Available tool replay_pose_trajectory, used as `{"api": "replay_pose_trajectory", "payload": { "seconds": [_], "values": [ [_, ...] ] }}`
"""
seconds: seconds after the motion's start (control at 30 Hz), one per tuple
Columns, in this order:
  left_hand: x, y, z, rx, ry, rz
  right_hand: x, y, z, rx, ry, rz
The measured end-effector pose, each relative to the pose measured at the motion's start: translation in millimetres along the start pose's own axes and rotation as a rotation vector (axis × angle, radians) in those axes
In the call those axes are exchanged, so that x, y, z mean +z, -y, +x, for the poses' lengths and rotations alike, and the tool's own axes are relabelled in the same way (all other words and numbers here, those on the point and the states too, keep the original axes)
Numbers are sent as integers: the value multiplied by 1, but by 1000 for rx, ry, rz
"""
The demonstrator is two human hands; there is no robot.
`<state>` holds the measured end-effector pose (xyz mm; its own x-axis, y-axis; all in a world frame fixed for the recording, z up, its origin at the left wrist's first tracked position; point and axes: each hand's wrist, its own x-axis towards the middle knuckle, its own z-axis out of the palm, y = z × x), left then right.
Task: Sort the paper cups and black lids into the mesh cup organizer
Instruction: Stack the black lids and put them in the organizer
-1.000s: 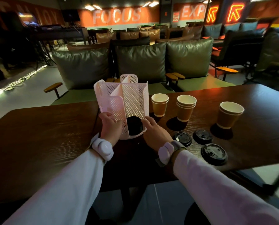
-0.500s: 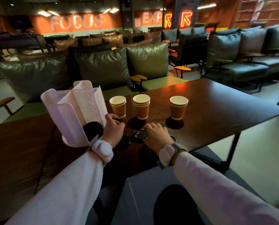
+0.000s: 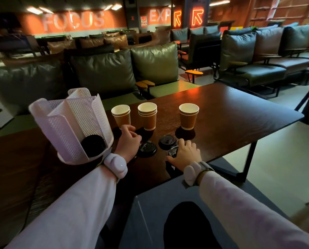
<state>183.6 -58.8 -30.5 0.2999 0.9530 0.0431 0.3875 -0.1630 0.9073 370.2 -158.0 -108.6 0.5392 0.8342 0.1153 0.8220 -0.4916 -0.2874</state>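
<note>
The white mesh organizer (image 3: 74, 123) stands at the left on the dark wooden table (image 3: 231, 112), with one black lid (image 3: 93, 145) in its front compartment. Three stacks of brown paper cups (image 3: 121, 115), (image 3: 147, 115), (image 3: 188, 115) stand in a row to its right. Two black lids (image 3: 147, 149), (image 3: 167, 141) lie in front of the cups. My right hand (image 3: 186, 152) lies over a third black lid (image 3: 172, 152), fingers and thumb curled round its edge. My left hand (image 3: 129, 142) rests on the table just right of the organizer, loosely curled and holding nothing.
The table's front edge runs just below my right wrist, and its right corner (image 3: 301, 116) is beyond the cups. Green cushioned sofas (image 3: 105, 69) stand behind the table. More seating (image 3: 258, 69) fills the right of the room.
My view has swung to the right. My right hand left the organizer and came down on a lid near the table's front edge. My left hand came off the organizer onto the table beside it.
</note>
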Motion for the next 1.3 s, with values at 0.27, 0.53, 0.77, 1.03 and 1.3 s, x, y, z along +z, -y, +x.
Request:
{"api": "replay_pose_trajectory", "payload": {
  "seconds": [0.27, 0.53, 0.77, 1.03, 1.3],
  "values": [
    [-25, -1, -6, 13, -45, -13, -17, 47, -2, -186, -164, 106],
    [-90, 8, -10, -18, -149, 35, -10, 127, 9, -514, -72, 183],
    [-181, 18, -9, 191, -237, 317, -3, 216, 20, -726, -98, 147],
    [-229, 45, 10, 349, -480, 744, 17, 269, 38, -856, -76, 72],
    [-220, 68, 22, 498, -393, 696, 39, 282, 55, -799, 89, 100]
  ]
}}
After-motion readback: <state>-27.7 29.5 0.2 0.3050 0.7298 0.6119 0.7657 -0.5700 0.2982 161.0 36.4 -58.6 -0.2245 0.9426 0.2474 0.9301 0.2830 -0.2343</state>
